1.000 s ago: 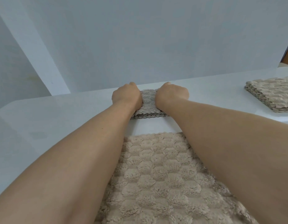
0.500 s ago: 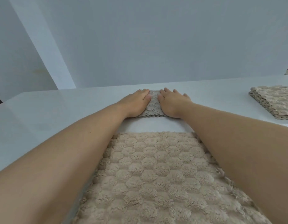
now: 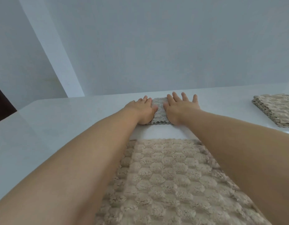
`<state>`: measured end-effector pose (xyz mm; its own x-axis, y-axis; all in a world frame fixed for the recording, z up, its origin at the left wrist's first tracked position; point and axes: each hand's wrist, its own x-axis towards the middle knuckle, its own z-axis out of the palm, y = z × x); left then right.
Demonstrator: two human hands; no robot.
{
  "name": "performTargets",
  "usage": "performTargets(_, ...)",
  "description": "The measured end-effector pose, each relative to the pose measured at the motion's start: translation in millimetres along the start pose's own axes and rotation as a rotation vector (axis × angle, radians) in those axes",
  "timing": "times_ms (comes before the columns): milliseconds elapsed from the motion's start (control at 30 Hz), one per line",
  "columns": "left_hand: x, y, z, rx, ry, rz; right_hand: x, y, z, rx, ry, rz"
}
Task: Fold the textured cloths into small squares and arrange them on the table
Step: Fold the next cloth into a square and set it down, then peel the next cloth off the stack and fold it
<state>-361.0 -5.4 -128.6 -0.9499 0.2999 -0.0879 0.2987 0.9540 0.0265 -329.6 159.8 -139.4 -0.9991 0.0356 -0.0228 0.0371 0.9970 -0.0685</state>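
pressing flat on the small folded cloth (image 3: 159,111) at the far side of the white table (image 3: 59,127), the left hand (image 3: 143,111) and right hand (image 3: 179,109) lie with fingers straight, gripping nothing. a larger cloth (image 3: 169,181) lies spread nearer, between the forearms, and a folded stack (image 3: 276,109) sits well apart at the right.

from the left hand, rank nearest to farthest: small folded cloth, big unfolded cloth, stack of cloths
1. small folded cloth, touched by the left hand
2. big unfolded cloth, toward the person
3. stack of cloths, far right
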Motion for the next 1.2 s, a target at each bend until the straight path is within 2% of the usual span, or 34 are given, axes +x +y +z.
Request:
performTargets(100,-23.1,13.1,-21.8,-0.127,0.094,-0.070,-18.3,-5.3,-20.6,0.158,0.057,0.001)
performTargets(200,-63.8,15.5,-33.1,-0.209,0.194,-0.022,-48.0,-5.9,-39.1,0.268,0.107,-0.072)
performTargets(333,-131.2,15.0,-30.0,-0.211,0.176,0.040,-97.5,4.1,-48.9,0.352,0.089,-0.136)
performTargets(467,-195.0,8.5,-23.2,-0.317,0.191,0.024,-155.0,14.8,-50.0,0.411,0.141,-0.171)
performTargets(667,-253.9,-1.8,-6.6,-0.494,0.223,-0.089,-231.3,30.2,-37.7,0.632,0.208,-0.052)
performTargets(833,-264.1,5.7,2.4,-0.573,0.282,-0.135,-252.2,45.3,-20.4,0.783,0.258,0.121)
performTargets(933,-264.0,10.2,12.6,-0.545,0.333,-0.182,-256.3,58.2,-14.2,0.715,0.307,0.148)
performTargets(1200,-257.6,0.2,32.0,-0.374,0.316,-0.234,-263.6,71.9,-6.5,0.546,0.327,0.205)
